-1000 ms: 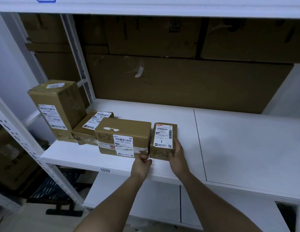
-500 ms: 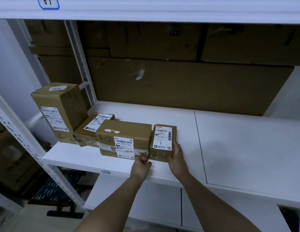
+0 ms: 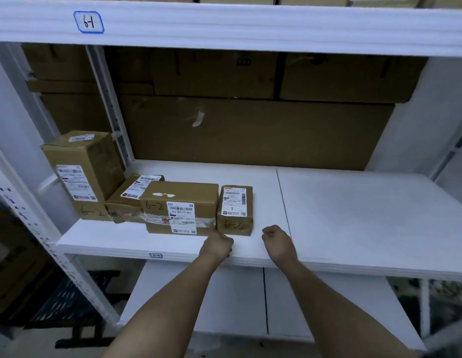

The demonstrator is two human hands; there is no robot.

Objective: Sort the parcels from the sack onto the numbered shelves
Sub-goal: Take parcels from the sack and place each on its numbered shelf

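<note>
1. Fingers of the right hand [image 3: 277,242] curled in loosely, grasping nothing, clear of every parcel; fingers of the left hand [image 3: 217,245] curled under into a loose fist, also grasping nothing, knuckles close to the front edges of the boxes, contact impossible to confirm.
2. Below both hands, front lip of the white shelf [image 3: 353,264], with a small tag [image 3: 156,255] to the left of the left fingers.
3. Just beyond the gap between the two hands, small parcel [image 3: 234,210] standing flat on the shelf, white address label on top, "6-2" handwritten on its near face.
4. Directly beyond the left fingers, wide parcel [image 3: 179,208], touching or nearly touching the small one, "6-2" on its top, label folded over the front edge.
5. Further left of the left fingers, tilted parcel [image 3: 133,196] leaning partly behind the wide one.
6. Furthest left, tall parcel [image 3: 83,171] upright at the shelf end, "6-2" low on its front.
7. Far beyond the fingers, large cardboard cartons [image 3: 250,133] along the back of the shelf.
8. Above everything, upper shelf edge with a blue-bordered label [image 3: 88,22] reading "6-1".
</note>
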